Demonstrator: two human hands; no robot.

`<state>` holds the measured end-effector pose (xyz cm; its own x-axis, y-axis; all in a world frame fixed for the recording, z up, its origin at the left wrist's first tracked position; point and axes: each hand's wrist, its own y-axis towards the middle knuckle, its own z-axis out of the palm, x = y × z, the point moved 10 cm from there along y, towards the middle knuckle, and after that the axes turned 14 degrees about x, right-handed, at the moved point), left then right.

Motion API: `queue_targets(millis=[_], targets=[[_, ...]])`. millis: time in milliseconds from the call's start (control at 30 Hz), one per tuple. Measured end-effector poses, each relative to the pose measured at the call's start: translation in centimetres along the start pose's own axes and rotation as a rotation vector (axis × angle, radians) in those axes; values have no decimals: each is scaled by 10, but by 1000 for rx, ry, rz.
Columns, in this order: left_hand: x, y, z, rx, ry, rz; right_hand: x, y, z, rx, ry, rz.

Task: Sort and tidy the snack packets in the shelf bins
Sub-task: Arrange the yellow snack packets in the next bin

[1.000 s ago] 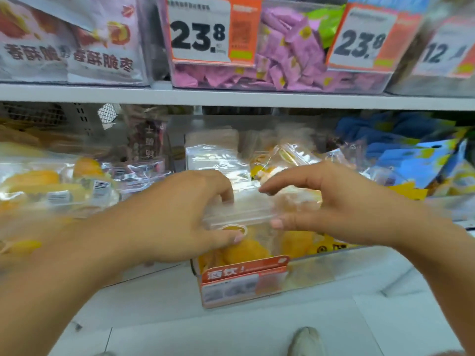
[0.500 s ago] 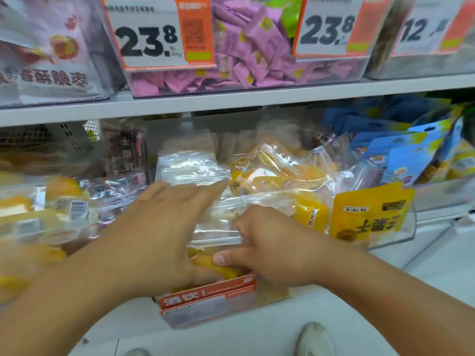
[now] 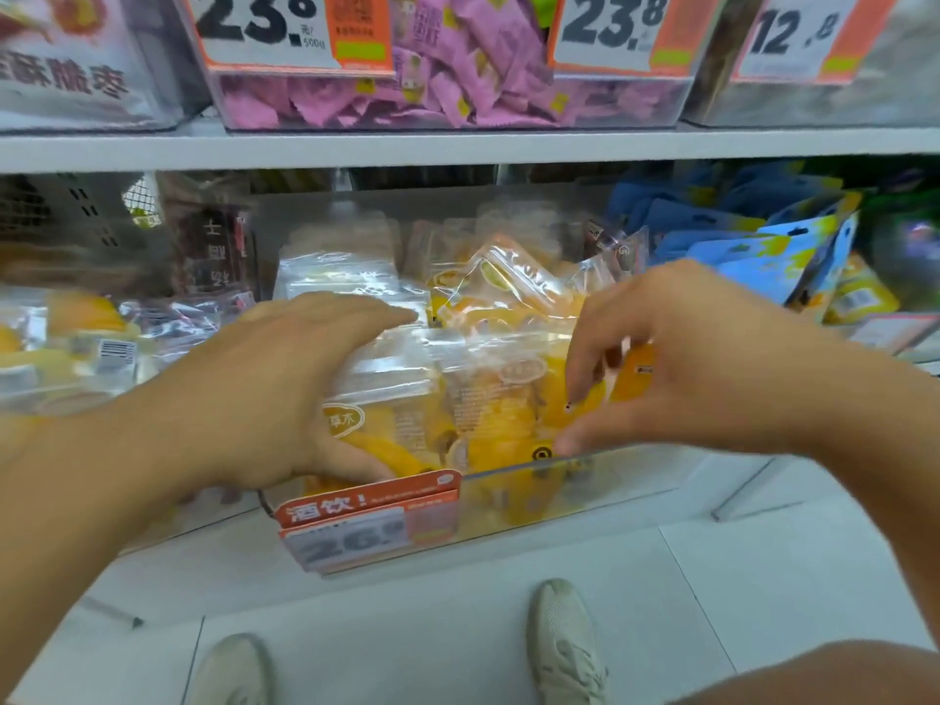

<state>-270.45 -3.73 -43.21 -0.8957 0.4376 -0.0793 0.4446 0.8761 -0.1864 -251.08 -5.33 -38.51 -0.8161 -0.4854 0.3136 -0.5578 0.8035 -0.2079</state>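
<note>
Clear packets of yellow dried fruit (image 3: pixel 488 399) fill a clear plastic bin (image 3: pixel 600 475) on the lower shelf. An orange price label (image 3: pixel 371 516) is clipped to the bin's front. My left hand (image 3: pixel 274 394) rests on the left packets, fingers stretched over their tops and thumb down at their front. My right hand (image 3: pixel 686 358) hovers over the right packets with its fingers loosely curled downward. Its fingertips are at the yellow packets and hold nothing that I can see.
Blue and yellow packets (image 3: pixel 753 246) stand in the bin on the right. More yellow fruit packets (image 3: pixel 76 343) lie on the left, with dark packets (image 3: pixel 213 246) behind them. The upper shelf (image 3: pixel 458 145) carries a bin of pink packets (image 3: pixel 458 94). My shoes (image 3: pixel 564 638) are on the white floor.
My right hand has let go of the packets' front edge and moved up and to the right. My left hand stays on the left packets.
</note>
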Motion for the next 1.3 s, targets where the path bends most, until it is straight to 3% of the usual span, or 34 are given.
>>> queue_targets(millis=[100, 167, 200, 267, 367, 533, 700, 867, 933, 1000, 1067, 1167, 1200, 1300], targets=[[-24, -17, -21, -268, 61, 118, 12, 8, 41, 139, -449, 68], [-52, -39, -35, -473, 66, 214, 12, 13, 52, 142, -585, 103], [-66, -46, -33, -500, 78, 236, 13, 14, 54, 147, -620, 108], [-85, -44, -9, -430, 209, 191, 14, 13, 58, 160, -680, 96], [-87, -29, 27, -332, 394, 197, 15, 8, 59, 31, -692, -5], [-74, -32, 23, -347, 324, 358, 42, -1, 65, -16, -559, -185], [-71, -31, 26, -292, 285, 360, 26, 1, 76, 191, -398, -7], [-79, -29, 10, -280, 191, 267, 15, 8, 64, 180, -413, 14], [-79, -29, -16, -367, 32, 230, 12, 6, 53, 103, -273, -18], [-74, -19, -36, -420, -91, 194, 13, -5, 20, -172, 6, -119], [-63, 8, -37, -296, -72, 120, 10, -3, -3, -308, -30, -93], [-40, 48, -1, 104, -2, -56, -3, 41, 12, -35, -210, 127], [-36, 53, 4, 138, -19, -83, -3, 55, 20, 42, -224, 149], [-33, 57, -13, -53, -10, -119, 2, 88, 28, 84, -253, 128]])
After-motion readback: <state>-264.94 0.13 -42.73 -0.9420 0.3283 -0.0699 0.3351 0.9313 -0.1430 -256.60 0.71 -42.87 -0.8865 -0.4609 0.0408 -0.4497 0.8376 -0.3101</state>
